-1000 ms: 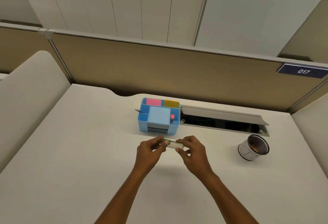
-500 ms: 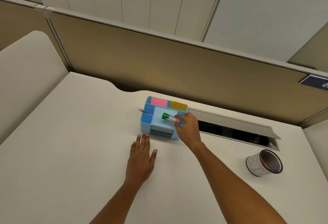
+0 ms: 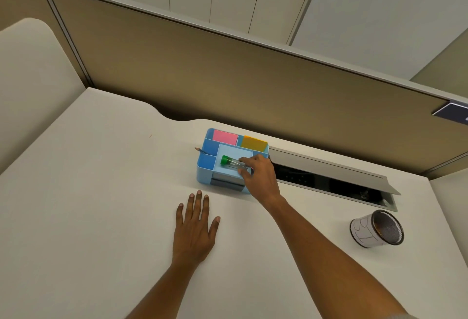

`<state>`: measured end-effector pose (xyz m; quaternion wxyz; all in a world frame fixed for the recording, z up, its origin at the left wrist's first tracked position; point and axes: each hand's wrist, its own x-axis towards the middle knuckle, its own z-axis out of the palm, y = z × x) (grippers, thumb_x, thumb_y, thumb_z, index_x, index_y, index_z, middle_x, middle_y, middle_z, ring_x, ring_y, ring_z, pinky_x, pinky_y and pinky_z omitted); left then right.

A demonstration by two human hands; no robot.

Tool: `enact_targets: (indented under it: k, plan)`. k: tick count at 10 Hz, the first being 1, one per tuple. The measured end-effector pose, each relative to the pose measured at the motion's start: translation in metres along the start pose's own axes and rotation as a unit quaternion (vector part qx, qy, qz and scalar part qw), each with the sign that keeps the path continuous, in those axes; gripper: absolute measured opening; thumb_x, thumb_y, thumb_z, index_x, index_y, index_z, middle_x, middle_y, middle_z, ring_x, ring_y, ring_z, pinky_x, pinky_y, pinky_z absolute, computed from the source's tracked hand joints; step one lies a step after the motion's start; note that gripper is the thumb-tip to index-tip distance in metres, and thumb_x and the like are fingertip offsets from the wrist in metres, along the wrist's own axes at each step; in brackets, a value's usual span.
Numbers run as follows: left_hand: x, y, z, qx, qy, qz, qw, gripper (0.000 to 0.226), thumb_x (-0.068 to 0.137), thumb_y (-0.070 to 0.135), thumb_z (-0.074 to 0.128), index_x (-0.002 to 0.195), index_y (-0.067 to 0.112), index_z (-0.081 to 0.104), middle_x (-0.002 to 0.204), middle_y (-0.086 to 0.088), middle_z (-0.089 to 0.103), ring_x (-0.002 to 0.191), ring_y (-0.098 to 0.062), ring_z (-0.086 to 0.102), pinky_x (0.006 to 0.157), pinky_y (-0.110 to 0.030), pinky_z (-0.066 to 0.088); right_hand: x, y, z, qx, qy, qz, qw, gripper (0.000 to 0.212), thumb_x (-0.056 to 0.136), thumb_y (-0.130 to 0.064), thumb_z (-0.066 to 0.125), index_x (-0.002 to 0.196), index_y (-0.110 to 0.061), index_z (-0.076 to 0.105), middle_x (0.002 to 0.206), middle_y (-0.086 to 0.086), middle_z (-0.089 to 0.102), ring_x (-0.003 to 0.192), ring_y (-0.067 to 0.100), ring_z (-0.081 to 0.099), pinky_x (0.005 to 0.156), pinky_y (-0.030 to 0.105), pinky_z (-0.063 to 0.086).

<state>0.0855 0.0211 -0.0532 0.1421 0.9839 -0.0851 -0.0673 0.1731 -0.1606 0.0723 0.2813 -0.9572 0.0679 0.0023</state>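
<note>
Pinching the clear green-capped plastic tube (image 3: 231, 163) above the blue plastic organiser (image 3: 202, 175), the right hand (image 3: 260, 179) probably needed only lowering and release (left hand (image 3: 195, 227) lay flat, empty).

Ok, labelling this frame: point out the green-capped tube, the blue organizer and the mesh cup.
green-capped tube (image 3: 225, 160), head view, green cap.
blue organizer (image 3: 204, 176), head view, front wall.
mesh cup (image 3: 362, 230), head view, white side.

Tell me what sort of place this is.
Most likely an office cubicle: a tan partition panel with a label plate backs the white desk, which has an open cable hatch and a blue desk organiser, where the right hand holds a green-capped tube.
</note>
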Motion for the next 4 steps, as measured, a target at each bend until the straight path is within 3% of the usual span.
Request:
enact_targets:
  k: [3,4]
  plan:
    - [0.001,0.000,-0.001,0.005,-0.002,0.001,1.000,0.075,0.101,0.059,0.012,0.157,0.011,0.024,0.164,-0.015,0.032,0.152,-0.032,0.031,0.122,-0.044,-0.005,-0.007,-0.003,-0.010,0.045,0.005,0.007,0.999,0.051,0.092,-0.020,0.074,0.139,-0.013,0.057,0.143,0.011,0.056,0.134,0.027,0.050,0.109,0.042,0.050]
    - [0.003,-0.001,0.006,-0.008,0.025,0.005,1.000,0.074,0.101,0.058,0.015,0.157,0.011,0.022,0.165,-0.014,0.032,0.152,-0.032,0.031,0.122,-0.043,-0.006,-0.015,-0.003,-0.019,0.106,0.050,0.004,0.993,0.045,0.091,-0.019,0.075,0.133,-0.010,0.062,0.137,0.012,0.061,0.119,0.020,0.059,0.092,0.021,0.058]
